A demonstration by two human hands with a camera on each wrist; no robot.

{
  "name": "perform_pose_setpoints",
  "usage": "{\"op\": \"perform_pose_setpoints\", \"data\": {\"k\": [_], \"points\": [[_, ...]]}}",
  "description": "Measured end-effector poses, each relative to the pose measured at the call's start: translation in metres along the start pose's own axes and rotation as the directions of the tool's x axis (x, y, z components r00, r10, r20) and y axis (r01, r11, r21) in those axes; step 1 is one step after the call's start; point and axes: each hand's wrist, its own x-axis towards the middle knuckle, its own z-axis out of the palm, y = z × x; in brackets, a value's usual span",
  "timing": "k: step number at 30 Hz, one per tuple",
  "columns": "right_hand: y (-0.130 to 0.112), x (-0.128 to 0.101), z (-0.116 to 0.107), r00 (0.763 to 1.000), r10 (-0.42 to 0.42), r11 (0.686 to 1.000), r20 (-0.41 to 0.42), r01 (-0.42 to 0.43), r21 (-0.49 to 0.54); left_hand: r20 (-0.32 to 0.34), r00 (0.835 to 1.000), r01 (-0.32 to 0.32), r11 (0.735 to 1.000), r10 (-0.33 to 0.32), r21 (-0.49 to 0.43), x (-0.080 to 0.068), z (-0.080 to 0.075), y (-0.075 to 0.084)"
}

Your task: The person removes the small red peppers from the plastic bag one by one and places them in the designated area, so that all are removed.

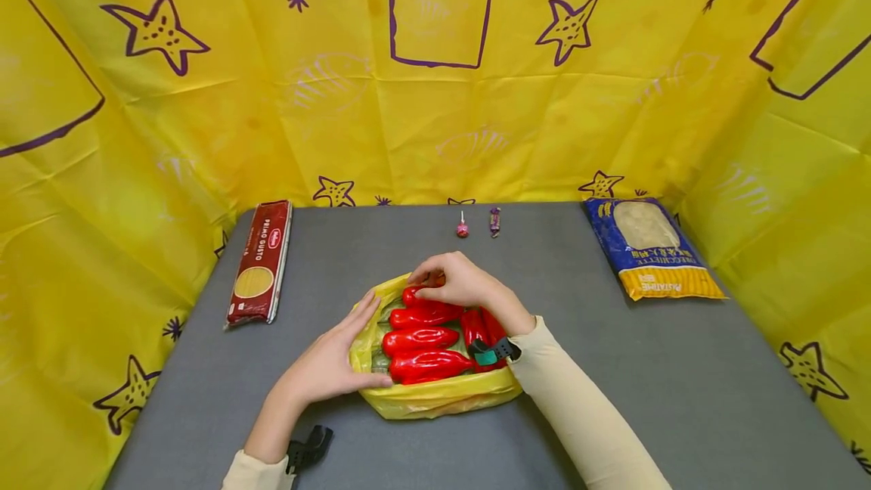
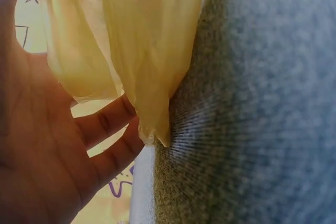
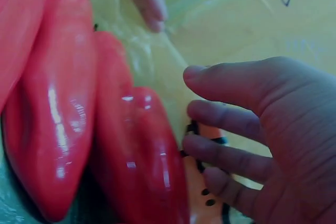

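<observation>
I judge the thin bag [image 1: 435, 395] could slip or tear if my flat, straight-fingered left hand [image 1: 333, 361] eases off its side. The bag, mid-table, holds red peppers [image 1: 420, 340]. My right hand [image 1: 457, 280] curls over the far pepper; whether it truly grasps, I cannot tell.

The red peppers [image 1: 420, 339] have a smooth, glossy skin that throws bright highlights, seen closest in the right wrist view [image 3: 58, 114]. They lie in a thin, crinkled, translucent yellow plastic bag [image 1: 435, 398], filmy and softly shiny [image 2: 131, 40]. The grey table [image 1: 646, 369] looks matt, with a fine woven, cloth-like grain [image 2: 252, 129]. At ten o'clock the spaghetti packet [image 1: 260, 263] is glossy plastic film; at two o'clock the pasta bag [image 1: 649, 248] is shiny too. The yellow backdrop [image 1: 204, 97] is creased, faintly sheeny sheeting.
</observation>
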Motion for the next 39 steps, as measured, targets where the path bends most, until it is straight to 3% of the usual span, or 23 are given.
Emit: {"op": "perform_pose_setpoints", "data": {"k": [14, 26, 39], "points": [[0.020, 0.015, 0.014, 0.999, -0.023, 0.998, 0.038, 0.026, -0.063, 0.044, 0.999, -0.006, 1.000, 0.005, 0.012, 0.000, 0.002, -0.005], [0.032, 0.016, 0.011, 0.987, -0.037, 0.995, 0.157, 0.052, -0.091, 0.077, 0.997, 0.011, 1.000, -0.012, 0.010, 0.003, 0.006, -0.009], [0.032, 0.023, 0.017, 0.985, -0.057, 0.988, 0.162, 0.078, -0.131, 0.112, 0.993, 0.015, 0.994, -0.028, 0.108, 0.007, -0.004, -0.011]]}}
